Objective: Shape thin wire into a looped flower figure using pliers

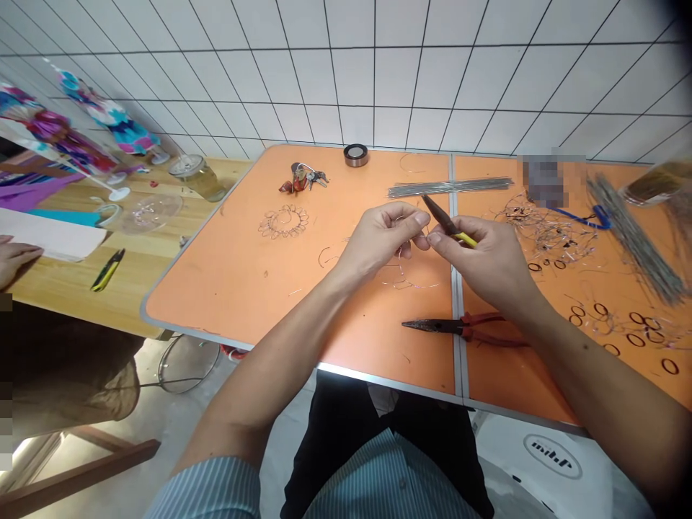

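Observation:
My left hand (pixel 392 234) is closed in a pinch on a thin wire (pixel 401 270), part of which hangs below the fingers in a loose curve. Right beside it, my right hand (pixel 481 252) is closed around pliers with yellow handles (pixel 446 221), their dark jaws pointing up and left. Its thumb and forefinger meet near the left fingertips, where the fingers hide the wire. Below the hands lie red-handled long-nose pliers (pixel 437 326). A wire ring with looped petals (pixel 284 222) rests flat to the left.
A bundle of straight wires (pixel 448 187), keys (pixel 305 176) and a tape roll (pixel 355 155) lie toward the wall. Tangled wire (pixel 546 227), small dark rings (pixel 635 339) and another wire bundle (pixel 638 241) are at right. A co-worker's hand (pixel 16 259) and a utility knife (pixel 108 270) are at left.

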A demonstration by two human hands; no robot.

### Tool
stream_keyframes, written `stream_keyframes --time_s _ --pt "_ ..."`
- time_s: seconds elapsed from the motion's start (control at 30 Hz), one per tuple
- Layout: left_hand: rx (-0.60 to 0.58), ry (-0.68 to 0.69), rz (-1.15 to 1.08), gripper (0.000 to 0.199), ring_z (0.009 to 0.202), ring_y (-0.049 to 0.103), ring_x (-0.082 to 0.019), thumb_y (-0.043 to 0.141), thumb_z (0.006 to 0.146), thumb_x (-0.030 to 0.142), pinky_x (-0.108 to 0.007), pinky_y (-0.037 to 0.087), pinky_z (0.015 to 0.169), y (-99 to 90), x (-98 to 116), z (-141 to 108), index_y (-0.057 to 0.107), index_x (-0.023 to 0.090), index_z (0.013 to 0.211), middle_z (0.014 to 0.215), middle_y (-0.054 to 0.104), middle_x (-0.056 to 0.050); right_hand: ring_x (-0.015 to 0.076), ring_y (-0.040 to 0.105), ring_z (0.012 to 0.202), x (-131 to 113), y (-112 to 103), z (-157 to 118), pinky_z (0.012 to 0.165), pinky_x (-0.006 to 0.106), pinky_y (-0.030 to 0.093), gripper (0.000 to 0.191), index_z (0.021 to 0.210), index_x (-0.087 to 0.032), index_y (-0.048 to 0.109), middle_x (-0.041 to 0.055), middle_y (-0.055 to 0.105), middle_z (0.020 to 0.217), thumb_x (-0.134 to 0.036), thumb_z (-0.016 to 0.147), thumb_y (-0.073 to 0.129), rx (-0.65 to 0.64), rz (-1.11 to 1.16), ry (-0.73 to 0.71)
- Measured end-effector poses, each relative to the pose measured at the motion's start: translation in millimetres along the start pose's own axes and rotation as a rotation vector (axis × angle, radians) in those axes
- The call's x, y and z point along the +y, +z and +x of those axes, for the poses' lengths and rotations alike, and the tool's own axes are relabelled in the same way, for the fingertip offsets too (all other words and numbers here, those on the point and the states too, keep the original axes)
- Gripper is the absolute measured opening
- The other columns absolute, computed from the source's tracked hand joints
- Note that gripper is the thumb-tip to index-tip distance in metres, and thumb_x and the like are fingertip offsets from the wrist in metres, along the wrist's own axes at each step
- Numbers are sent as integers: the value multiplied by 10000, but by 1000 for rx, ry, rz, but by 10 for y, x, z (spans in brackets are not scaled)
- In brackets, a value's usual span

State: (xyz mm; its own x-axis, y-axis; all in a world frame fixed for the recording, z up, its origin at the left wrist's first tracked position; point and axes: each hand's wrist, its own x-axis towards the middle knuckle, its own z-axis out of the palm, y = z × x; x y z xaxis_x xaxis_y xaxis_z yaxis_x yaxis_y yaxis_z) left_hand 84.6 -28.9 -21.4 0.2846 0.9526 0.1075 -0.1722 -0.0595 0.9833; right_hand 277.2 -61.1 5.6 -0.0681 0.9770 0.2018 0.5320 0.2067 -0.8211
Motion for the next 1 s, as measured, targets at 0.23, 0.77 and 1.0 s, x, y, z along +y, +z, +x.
stream_keyframes --time_s 0.23,0.77,1.0 --pt "-7 -46 -24 432 629 649 -100 903 949 586 -253 543 650 -15 29 -28 743 187 997 885 836 -58 166 456 654 47 -28 9 620 345 358 186 835 -235 786 -15 544 694 -403 912 798 69 62 92" --pt "4 -89 -28 219 684 684 -107 866 938 347 -240 548 695 20 38 -28 717 192 974 809 805 -32 179 467 688 137 -15 23 622 338 365 185 818 -248 740 1 566 748 -402 896 806 117 177 123" --pt "22 -97 31 119 701 706 -118 797 854 173 -227 508 653 42 0 -5 683 182 819 752 782 -40 174 451 680 110 -12 17 607 334 360 165 800 -248 727 -7 543 731 -366 883 805 135 153 124"
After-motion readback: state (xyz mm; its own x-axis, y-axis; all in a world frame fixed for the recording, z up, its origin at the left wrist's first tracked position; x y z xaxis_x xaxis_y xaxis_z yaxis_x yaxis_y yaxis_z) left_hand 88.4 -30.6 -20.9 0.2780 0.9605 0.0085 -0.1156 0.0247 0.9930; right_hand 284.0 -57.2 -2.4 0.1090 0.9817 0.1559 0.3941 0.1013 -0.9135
